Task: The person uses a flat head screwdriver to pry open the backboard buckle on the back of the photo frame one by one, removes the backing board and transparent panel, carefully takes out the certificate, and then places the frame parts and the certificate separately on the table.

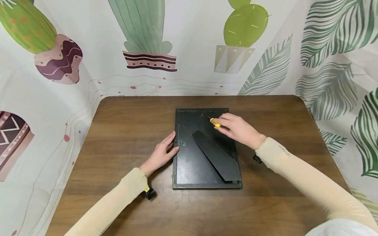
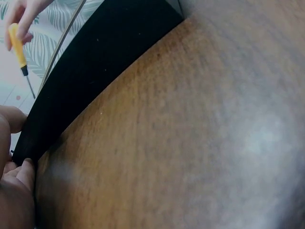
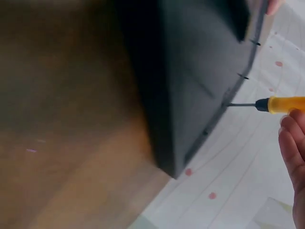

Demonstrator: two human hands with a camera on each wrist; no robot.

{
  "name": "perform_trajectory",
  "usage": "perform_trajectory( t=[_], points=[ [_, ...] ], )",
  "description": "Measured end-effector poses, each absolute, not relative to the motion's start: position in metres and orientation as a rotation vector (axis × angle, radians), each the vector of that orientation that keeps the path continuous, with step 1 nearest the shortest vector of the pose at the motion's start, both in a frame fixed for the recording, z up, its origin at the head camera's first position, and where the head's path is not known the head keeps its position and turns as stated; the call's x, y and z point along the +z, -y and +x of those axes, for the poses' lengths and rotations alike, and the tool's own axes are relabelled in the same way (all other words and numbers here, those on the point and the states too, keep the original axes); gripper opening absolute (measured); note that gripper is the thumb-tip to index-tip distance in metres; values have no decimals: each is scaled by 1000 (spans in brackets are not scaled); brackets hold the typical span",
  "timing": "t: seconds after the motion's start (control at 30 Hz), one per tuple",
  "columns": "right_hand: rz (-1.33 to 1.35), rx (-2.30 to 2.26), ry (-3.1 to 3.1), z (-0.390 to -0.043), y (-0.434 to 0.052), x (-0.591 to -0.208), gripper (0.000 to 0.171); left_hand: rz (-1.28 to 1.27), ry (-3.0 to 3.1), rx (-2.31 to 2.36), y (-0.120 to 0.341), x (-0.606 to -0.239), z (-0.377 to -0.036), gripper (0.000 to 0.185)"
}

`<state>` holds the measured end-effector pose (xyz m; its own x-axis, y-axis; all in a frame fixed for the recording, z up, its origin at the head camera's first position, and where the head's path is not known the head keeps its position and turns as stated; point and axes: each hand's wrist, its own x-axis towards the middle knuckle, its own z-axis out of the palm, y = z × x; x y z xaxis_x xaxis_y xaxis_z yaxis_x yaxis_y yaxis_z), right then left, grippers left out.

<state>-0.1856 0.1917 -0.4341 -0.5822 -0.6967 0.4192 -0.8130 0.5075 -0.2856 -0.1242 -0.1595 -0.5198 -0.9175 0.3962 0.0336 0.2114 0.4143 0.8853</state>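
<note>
A black picture frame (image 1: 189,164) lies on the table with its back facing up. Its easel stand (image 1: 217,157) slants across the backing toward the lower right. My left hand (image 1: 160,154) rests against the frame's left edge, its fingers fairly straight and the thumb at the rim. In my right hand (image 1: 237,129) is a small yellow-handled screwdriver (image 3: 286,104), pinched between thumb and fingers. Its thin metal shaft points at the backing near the frame's top end; whether the tip touches is hard to tell. A small metal hanger (image 1: 182,143) sits at the left side of the backing.
The brown wooden table (image 1: 124,124) extends on both sides of the frame. Behind it hangs a white cloth (image 1: 195,39) printed with cacti and leaves. Small dark tabs (image 3: 244,76) stick up along the frame's inner edge in the right wrist view.
</note>
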Motion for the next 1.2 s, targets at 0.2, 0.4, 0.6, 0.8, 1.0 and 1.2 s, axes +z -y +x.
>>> perform_trajectory(
  t=[0.2, 0.4, 0.6, 0.8, 1.0, 1.2],
  points=[
    [1269, 637, 2489, -169, -205, -447, 37, 532, -2478, 1553, 158, -521, -124, 71],
    [1277, 576, 2482, -160, -212, -458, 40, 515, -2484, 1560, 157, -522, -123, 70],
    [1332, 526, 2436, -158, -215, -466, 42, 500, -2502, 1562, 153, -519, -122, 70],
    [1399, 457, 2427, -161, -212, -465, 42, 502, -2516, 1561, 151, -510, -119, 68],
    [1407, 407, 2462, -165, -208, -465, 39, 506, -2496, 1539, 157, -521, -125, 71],
    [1398, 410, 2473, -168, -204, -467, 35, 516, -2498, 1524, 158, -522, -125, 70]
  ],
)
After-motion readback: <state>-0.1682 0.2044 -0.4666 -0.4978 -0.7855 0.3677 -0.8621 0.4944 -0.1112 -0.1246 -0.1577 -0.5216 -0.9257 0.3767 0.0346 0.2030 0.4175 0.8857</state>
